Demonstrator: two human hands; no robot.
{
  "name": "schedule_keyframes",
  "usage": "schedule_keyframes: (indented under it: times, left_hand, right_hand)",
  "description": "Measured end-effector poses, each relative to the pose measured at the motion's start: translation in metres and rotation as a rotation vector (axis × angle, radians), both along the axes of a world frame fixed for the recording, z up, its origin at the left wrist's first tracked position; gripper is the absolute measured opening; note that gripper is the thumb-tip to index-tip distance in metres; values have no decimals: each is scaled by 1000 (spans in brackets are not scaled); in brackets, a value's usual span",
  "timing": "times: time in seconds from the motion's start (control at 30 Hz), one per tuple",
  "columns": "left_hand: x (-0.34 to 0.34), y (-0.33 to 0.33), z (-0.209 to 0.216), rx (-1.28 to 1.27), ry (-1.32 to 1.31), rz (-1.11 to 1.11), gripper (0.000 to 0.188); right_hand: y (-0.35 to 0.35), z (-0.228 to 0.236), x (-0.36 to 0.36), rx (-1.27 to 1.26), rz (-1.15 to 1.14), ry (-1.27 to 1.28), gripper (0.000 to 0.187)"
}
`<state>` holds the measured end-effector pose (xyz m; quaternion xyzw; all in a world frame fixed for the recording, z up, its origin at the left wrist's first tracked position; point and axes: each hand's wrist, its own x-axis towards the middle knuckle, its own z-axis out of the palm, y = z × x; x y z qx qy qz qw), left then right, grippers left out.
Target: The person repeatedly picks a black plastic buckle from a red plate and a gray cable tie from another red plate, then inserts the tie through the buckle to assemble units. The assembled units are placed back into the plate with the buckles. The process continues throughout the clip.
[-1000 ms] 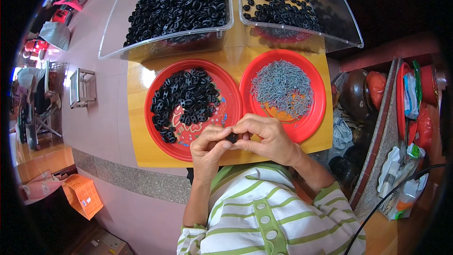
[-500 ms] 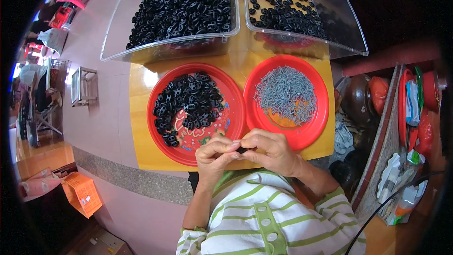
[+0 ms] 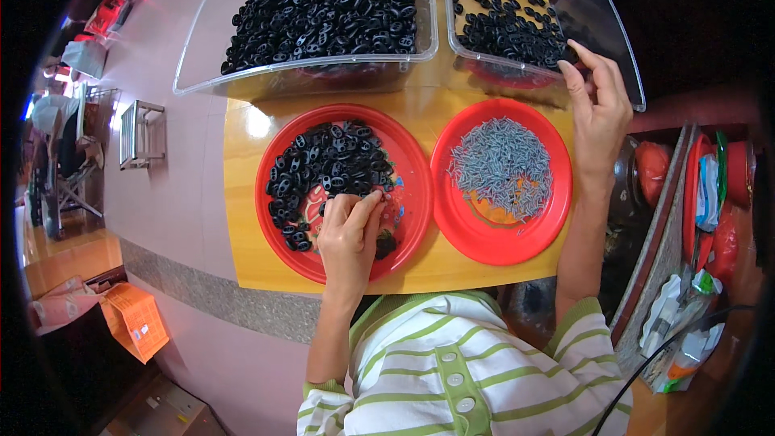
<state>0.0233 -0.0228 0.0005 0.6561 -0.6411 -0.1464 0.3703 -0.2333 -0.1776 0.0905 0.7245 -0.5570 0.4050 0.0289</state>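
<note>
My left hand (image 3: 349, 230) reaches into the left red plate (image 3: 266, 194), fingertips down on the small black plastic pieces (image 3: 323, 161) heaped there. Whether it grips one is hidden by the fingers. My right hand (image 3: 597, 113) is stretched out to the near right corner of the right clear bin (image 3: 626, 64), fingers apart over the loose black pieces (image 3: 508, 28) inside, with nothing seen between them. Between my arms sits the right red plate (image 3: 500, 254) holding a pile of small grey screws (image 3: 500, 165). Both plates rest on a yellow tabletop (image 3: 238, 258).
A second clear bin (image 3: 307, 73), heaped with black pieces (image 3: 323, 0), stands behind the left plate. Right of the table is a cluttered shelf with red containers and bags (image 3: 710, 194). On the floor at left are a metal rack (image 3: 141, 133) and an orange box (image 3: 133, 319).
My hands were together at the table's near edge, working a small black piece. They have parted: the right went out to the right bin, the left into the left plate.
</note>
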Motion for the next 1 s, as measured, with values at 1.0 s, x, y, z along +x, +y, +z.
schedule_keyframes:
  times: [1.0]
  left_hand:
    - [-48,47,14,270,1087,-38,9]
  right_hand:
    - [112,-78,22,420,428,257,10]
